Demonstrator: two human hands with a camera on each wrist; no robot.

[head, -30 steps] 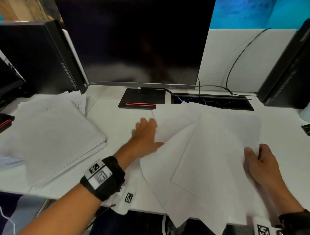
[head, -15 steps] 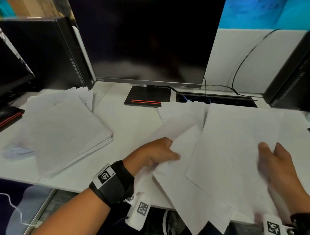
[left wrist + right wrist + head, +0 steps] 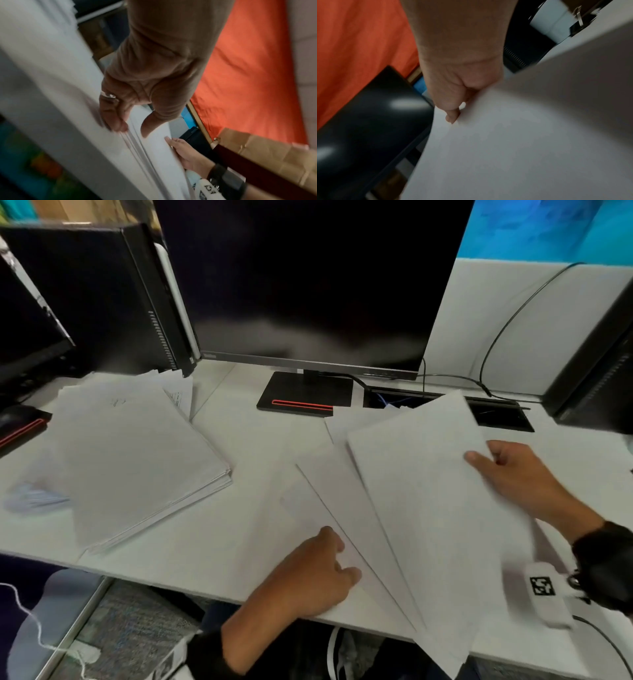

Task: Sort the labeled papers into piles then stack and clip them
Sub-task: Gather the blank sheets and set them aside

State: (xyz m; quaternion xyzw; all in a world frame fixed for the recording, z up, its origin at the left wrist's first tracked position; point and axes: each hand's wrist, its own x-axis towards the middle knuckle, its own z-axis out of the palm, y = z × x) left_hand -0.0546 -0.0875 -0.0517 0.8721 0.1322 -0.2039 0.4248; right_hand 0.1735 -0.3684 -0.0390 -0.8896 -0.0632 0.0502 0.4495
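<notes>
At the near edge of the white desk [image 3: 219, 546] the left hand [image 3: 308, 573] rests on the lowest sheet of a fan of white papers [image 3: 346, 508], fingers curled down onto it; from the left wrist view the fingertips [image 3: 118, 125] and thumb press the paper's face with the sheet edges between them — whether they pinch it cannot be told. The fan spreads from the desk's front lip, some corners overhanging it, back toward the monitor stand [image 3: 305, 393]. Its top sheet [image 3: 424, 491] is pinched at the right edge by the right hand [image 3: 517, 477], thumb on top and fingers hidden beneath. The sheets look blank and blurred; no label can be read. Farther left lies a thick, squared pile of papers [image 3: 137, 453], tilted on the desk, well apart from the fan. Behind the fan, a recessed cable tray [image 3: 496, 416] holds blue wires — partly covered by the top sheet's far corner. The dark monitor [image 3: 308, 278] stands at the back.
</notes>
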